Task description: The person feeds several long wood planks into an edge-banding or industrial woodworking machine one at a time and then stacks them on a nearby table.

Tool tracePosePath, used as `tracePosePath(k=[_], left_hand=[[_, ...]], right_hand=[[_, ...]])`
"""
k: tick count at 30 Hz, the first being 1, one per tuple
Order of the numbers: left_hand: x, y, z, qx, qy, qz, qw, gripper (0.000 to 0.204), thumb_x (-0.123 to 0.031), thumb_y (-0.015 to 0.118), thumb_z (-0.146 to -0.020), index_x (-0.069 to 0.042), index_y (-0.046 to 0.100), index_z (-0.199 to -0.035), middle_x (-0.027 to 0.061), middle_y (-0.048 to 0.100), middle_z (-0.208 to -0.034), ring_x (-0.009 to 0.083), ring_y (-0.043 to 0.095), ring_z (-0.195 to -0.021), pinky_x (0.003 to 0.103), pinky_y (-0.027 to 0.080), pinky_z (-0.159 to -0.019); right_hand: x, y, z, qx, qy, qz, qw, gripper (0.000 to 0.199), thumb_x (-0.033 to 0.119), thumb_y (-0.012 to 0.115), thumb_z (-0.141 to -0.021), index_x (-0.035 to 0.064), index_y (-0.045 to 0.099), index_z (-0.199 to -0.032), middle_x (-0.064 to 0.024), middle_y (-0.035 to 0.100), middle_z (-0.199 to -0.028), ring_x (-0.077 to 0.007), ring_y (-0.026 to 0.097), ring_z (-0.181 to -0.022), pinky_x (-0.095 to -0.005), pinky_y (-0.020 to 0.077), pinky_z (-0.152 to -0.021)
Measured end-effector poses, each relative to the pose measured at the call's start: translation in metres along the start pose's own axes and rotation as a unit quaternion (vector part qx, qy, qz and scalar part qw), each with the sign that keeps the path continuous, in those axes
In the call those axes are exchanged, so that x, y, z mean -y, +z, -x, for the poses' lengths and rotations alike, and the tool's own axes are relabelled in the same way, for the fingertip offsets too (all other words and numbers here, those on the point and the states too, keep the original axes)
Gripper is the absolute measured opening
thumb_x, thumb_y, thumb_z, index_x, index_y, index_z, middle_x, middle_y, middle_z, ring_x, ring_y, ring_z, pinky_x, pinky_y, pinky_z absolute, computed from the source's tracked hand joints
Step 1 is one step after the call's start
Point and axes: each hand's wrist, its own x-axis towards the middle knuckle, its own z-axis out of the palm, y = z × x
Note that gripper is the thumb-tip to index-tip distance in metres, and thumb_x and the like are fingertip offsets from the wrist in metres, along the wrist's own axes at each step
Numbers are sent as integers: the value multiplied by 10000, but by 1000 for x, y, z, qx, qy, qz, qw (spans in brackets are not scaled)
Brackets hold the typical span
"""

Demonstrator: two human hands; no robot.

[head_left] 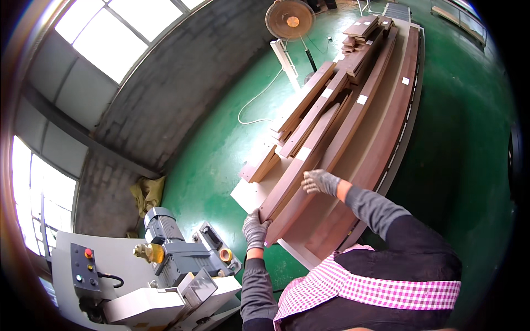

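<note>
Long reddish-brown wooden boards lie lengthwise on a low pale stack in front of me. My left hand (255, 230), in a grey glove, grips the near end of a long wooden board (292, 179) at its left corner. My right hand (321, 183), gloved too, is over the neighbouring board (337, 151), fingers apart and pointing left, holding nothing. Whether it touches the wood I cannot tell. White labels (303, 154) are stuck on several boards. Shorter wooden pieces (259, 164) lie to the left of the long ones.
At lower left stands a machine with a grey motor (163, 225) and a button panel (85, 268). A round fan (290, 20) is beyond the stack, with a cable (243, 113) on the green floor (207, 157). A yellowish sack (148, 194) leans by the wall.
</note>
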Motion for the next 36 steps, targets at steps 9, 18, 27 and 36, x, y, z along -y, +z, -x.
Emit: tracePosePath(k=[9, 18, 27, 36], left_hand=[[-10, 31, -61, -53, -17, -31, 998, 671, -280, 798, -723, -68, 546, -1308, 181, 611, -1224, 341, 590, -1116, 421, 476, -961], [70, 26, 110, -201, -80, 89, 972, 492, -243, 709, -819, -31, 574, -1242, 198, 603, -1217, 342, 579, -1119, 412, 445, -997], [121, -33, 348, -393, -317, -4, 863, 275, -212, 671, -849, -78, 668, -1089, 130, 666, -1081, 311, 639, -984, 424, 503, -891], [130, -22, 483, -548, -475, 21, 688, 325, -106, 670, -845, -39, 644, -1162, 170, 652, -1114, 326, 628, -1030, 404, 511, -917]], right_hand=[[-102, -40, 137, 12, 60, -104, 993, 382, 322, 576, -960, 42, 534, -1216, -128, 644, -1102, -243, 661, -929, -396, 573, -805], [-173, -26, 194, 4, 192, -2, 981, 384, 292, 601, -948, 20, 544, -1212, -158, 617, -1153, -243, 634, -990, -394, 543, -823], [-147, 58, 157, 109, 301, 178, 931, 227, 280, 599, -946, 82, 588, -1059, -98, 629, -990, -202, 635, -833, -320, 553, -709], [-197, 201, 134, 277, 223, 359, 863, 440, 335, 664, -903, 24, 578, -1202, -139, 673, -1076, -256, 658, -917, -410, 528, -855]])
